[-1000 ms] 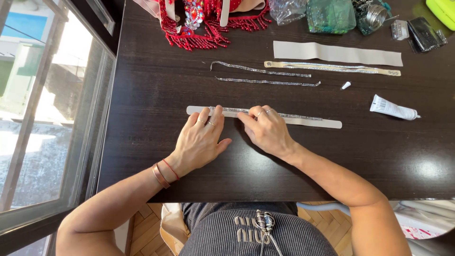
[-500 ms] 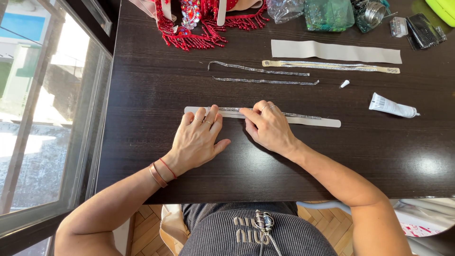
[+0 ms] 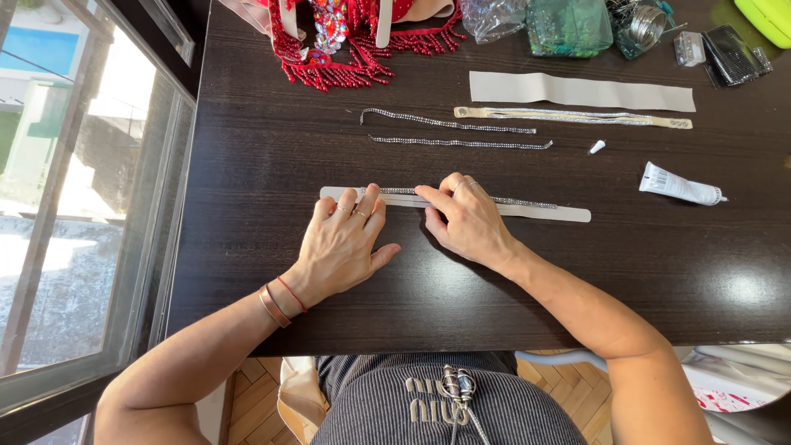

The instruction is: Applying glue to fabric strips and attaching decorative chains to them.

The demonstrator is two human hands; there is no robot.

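Left hand: my left hand lies flat and open, fingers spread, fingertips pressing on the left part of the long pale grey fabric strip; two thin bracelets are on the wrist.
Right hand: my right hand is half curled, not gripping; its fingertips push down the thin silver rhinestone chain on the strip.
Strip: it lies flat on the dark wooden table, left to right, at 12 o'clock from my body.
Chain: it runs along the strip, touching it.
Glue: a small white tube at 3 o'clock from the strip, apart from it.
Spare chains: two more silver rhinestone chains at 12 o'clock from my hands.
Far edge: red beaded fringe piece at 11 o'clock.
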